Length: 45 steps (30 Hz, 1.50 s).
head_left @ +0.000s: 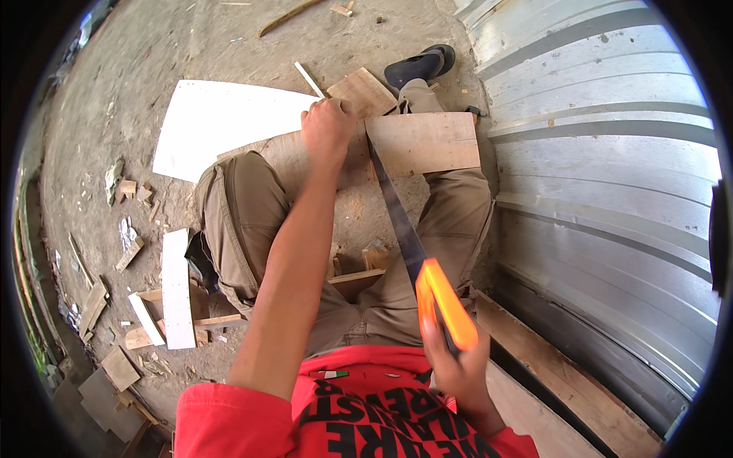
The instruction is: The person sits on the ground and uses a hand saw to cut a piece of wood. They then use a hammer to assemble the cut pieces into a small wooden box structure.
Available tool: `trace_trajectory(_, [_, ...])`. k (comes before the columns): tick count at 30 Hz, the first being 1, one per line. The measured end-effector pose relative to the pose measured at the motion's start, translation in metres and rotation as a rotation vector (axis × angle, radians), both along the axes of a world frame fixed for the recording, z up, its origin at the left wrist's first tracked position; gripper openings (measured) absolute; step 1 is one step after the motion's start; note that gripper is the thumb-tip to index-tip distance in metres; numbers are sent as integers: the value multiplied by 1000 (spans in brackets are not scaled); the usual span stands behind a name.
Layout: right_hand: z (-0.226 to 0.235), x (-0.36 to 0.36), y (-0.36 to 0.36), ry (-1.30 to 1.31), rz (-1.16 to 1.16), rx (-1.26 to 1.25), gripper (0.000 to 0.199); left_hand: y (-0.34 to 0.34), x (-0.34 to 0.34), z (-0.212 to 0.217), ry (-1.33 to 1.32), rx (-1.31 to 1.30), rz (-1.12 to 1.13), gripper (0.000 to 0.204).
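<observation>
A flat wooden board [427,145] lies across my knees. My left hand [329,126] is closed over the board's far edge, left of a dark cut line. In my right hand [458,366] is the orange handle of a hand saw [398,210], close to my body. Its blade slants away from me, and the far end meets the board at the cut, which runs from the far edge toward the near one. How deep the cut goes I cannot tell. The handle and right hand are slightly blurred.
A large white panel [229,126] lies on the ground beyond my left knee. A corrugated metal wall [603,168] rises close on my right, with a long plank [565,374] along its foot. White strips [177,290] and wood scraps [121,368] are scattered at left.
</observation>
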State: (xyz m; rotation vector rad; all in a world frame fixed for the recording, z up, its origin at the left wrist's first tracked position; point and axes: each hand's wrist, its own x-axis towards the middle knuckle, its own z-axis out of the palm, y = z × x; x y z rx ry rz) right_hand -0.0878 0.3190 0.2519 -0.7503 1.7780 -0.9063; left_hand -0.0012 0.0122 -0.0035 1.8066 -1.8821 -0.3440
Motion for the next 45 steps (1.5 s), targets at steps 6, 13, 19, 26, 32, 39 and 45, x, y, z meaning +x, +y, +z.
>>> trace_trajectory(6, [-153, -2, -187, 276, 72, -275, 42, -8, -7, 4, 2, 77, -5, 35])
trace_trajectory(13, [-67, -5, -36, 42, 54, -77, 22, -3, 1, -1, -23, 68, 20, 35])
trace_trajectory(19, [-5, -4, -4, -49, -1, 2, 19, -4, 1, 3, -15, 75, 12, 36])
trace_trajectory(26, [-139, -4, -210, 322, 146, -69, 37, -8, -8, 7, -20, 120, 16, 34])
trace_trajectory(32, [-96, -6, -80, -2, 93, -81, 31, -7, 4, -5, -41, 68, 46, 31])
trace_trajectory(39, [18, -4, 20, -107, -33, 89, 14, -3, -1, 7, -24, 61, 18, 31])
trace_trajectory(45, [-140, -13, -158, -4, 16, -172, 39, -8, -7, 3, 1, 43, 31, 31])
